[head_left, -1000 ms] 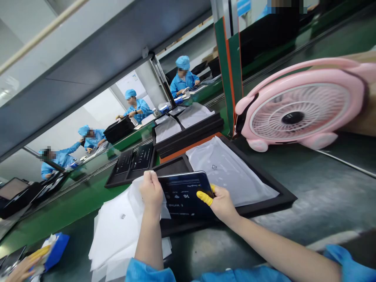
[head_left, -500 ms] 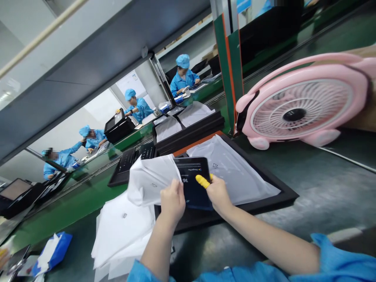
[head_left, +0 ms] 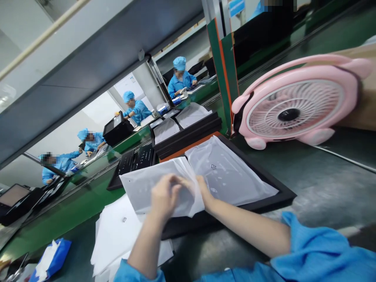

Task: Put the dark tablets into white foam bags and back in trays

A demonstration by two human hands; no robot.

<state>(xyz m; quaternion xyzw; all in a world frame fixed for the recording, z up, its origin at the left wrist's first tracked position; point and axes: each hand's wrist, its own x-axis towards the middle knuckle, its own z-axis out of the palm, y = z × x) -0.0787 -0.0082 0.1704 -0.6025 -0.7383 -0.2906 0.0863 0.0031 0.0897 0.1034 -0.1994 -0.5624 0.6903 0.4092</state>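
Note:
A white translucent sleeve (head_left: 138, 184) covers a tablet, whose dark shape shows faintly through it. My left hand (head_left: 163, 196) is in front of the sleeve, blurred, its fingers bent but apart near the sleeve's right end. My right hand (head_left: 206, 196) grips the right end of the sleeved tablet, its fingertips hidden by the sleeve. Below and behind my hands lies a black tray (head_left: 188, 224). Another sleeved item (head_left: 235, 176) rests flat in its right part. On the left, a loose pile of white sleeves (head_left: 114, 231) lies on the bench.
A pink fan (head_left: 293, 105) stands at the right, its white cable on the bench. Stacked black trays (head_left: 188, 133) are behind, with dark devices (head_left: 135, 160) beside them. A blue packet (head_left: 51, 260) lies front left. Co-workers in blue sit across the line; a shelf (head_left: 73, 78) hangs overhead.
The tablet, half out of the sleeve before, is now covered by it. My left hand has shifted left, off the sleeve's edge. The yellow finger cots on my right hand are now hidden.

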